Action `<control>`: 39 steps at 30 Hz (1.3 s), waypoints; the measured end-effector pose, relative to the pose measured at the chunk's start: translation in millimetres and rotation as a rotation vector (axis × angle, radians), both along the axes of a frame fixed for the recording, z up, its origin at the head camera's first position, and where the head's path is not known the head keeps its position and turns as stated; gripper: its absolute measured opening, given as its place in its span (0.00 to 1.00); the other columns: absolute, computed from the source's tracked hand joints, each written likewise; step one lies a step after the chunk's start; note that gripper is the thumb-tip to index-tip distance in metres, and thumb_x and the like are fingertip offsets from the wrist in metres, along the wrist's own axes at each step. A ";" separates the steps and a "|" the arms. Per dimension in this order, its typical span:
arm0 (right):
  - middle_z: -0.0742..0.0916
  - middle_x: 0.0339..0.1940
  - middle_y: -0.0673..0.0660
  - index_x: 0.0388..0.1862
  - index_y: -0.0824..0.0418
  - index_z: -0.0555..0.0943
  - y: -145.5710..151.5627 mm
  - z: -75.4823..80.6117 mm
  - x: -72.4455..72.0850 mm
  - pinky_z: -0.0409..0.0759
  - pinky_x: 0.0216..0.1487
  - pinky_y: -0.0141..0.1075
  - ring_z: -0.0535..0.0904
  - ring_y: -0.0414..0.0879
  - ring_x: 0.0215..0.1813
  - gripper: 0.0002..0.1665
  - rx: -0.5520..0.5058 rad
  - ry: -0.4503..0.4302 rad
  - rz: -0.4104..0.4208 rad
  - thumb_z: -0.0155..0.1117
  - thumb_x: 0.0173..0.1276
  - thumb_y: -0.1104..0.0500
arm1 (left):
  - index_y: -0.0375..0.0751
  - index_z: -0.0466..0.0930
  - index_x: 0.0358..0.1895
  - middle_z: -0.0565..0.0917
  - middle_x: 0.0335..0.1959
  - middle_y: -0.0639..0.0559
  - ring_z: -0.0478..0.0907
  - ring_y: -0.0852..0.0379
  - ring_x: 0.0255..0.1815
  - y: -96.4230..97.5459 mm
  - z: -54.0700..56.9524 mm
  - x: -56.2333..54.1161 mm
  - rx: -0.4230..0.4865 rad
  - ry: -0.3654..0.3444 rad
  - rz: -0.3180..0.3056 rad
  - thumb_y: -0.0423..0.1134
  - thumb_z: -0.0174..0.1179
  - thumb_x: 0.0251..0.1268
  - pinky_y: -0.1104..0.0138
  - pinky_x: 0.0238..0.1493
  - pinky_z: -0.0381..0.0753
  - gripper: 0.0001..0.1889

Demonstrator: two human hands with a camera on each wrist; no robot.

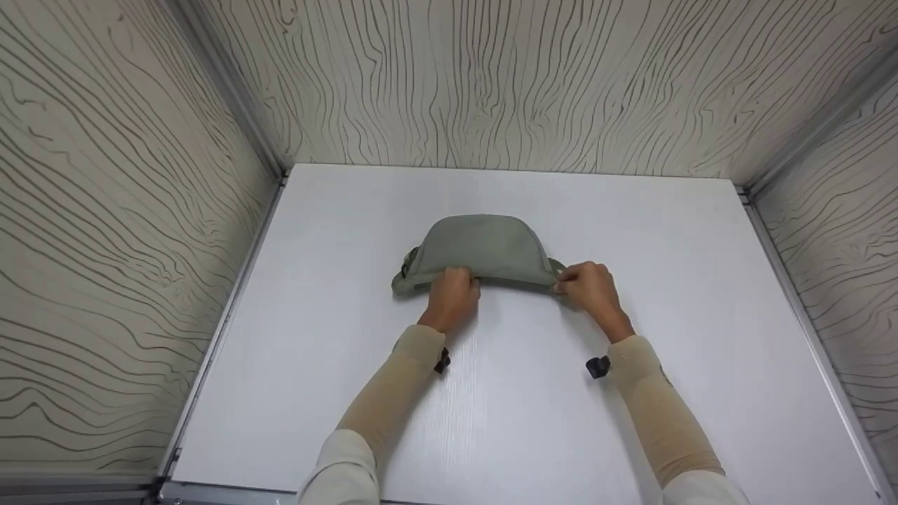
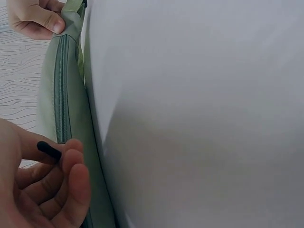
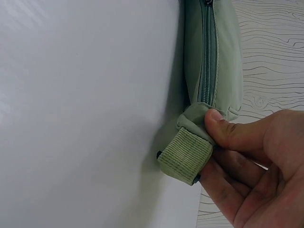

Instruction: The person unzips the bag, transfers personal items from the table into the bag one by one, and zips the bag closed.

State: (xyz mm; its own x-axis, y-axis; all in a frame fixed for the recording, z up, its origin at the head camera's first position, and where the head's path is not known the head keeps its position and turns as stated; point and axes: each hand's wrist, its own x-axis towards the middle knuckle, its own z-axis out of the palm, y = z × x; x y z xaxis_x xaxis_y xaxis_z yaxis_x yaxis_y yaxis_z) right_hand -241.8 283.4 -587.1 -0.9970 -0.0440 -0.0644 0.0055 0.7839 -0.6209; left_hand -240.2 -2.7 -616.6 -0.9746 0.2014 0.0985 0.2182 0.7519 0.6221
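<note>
A sage-green belt bag [image 1: 484, 245] lies on the white table, its zipper side facing the person. At the zipper, my left hand [image 1: 452, 298] pinches a dark zipper pull [image 2: 49, 151] between thumb and fingers. The zipper [image 2: 62, 90] runs from there toward the bag's right end. My right hand [image 1: 591, 289] grips that end, thumb on the fabric corner [image 3: 194, 116] beside a folded webbing strap [image 3: 186, 154]. A strap with a dark buckle [image 1: 408, 261] shows at the bag's left end.
The white table [image 1: 337, 393] extends around the bag on all sides. Wood-grain patterned panels [image 1: 463, 84] rise behind it and at both sides, joined by grey metal posts [image 1: 224, 84]. A small black camera [image 1: 598, 367] sits at the right wrist.
</note>
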 end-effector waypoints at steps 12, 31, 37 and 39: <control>0.93 0.47 0.67 0.49 0.69 0.90 0.3 1.1 0.8 0.84 0.57 0.56 0.88 0.64 0.53 0.14 0.008 -0.023 -0.014 0.74 0.68 0.62 | 0.49 0.61 0.20 0.61 0.19 0.59 0.61 0.61 0.21 -3.2 -1.4 -0.4 -0.013 0.037 0.013 0.29 0.56 0.73 0.66 0.23 0.63 0.22; 0.93 0.42 0.65 0.43 0.68 0.92 3.2 -3.2 -0.3 0.83 0.54 0.56 0.89 0.62 0.50 0.09 -0.012 0.008 -0.005 0.76 0.67 0.62 | 0.50 0.60 0.19 0.60 0.19 0.60 0.60 0.61 0.20 -15.4 -0.5 3.3 0.037 0.007 0.044 0.31 0.55 0.75 0.65 0.22 0.61 0.23; 0.93 0.46 0.67 0.44 0.69 0.92 3.3 -1.9 -0.1 0.83 0.58 0.58 0.88 0.65 0.53 0.11 -0.024 0.007 0.007 0.76 0.67 0.62 | 0.50 0.58 0.19 0.59 0.19 0.60 0.59 0.60 0.21 -19.8 -2.2 3.0 0.046 0.009 0.049 0.30 0.55 0.75 0.65 0.22 0.60 0.24; 0.92 0.48 0.68 0.45 0.69 0.92 3.0 -1.5 -0.1 0.83 0.58 0.58 0.88 0.66 0.55 0.11 -0.025 0.004 0.006 0.76 0.68 0.62 | 0.51 0.58 0.19 0.59 0.18 0.60 0.59 0.61 0.21 -20.4 -2.3 3.2 0.057 0.002 0.052 0.30 0.55 0.75 0.65 0.22 0.60 0.24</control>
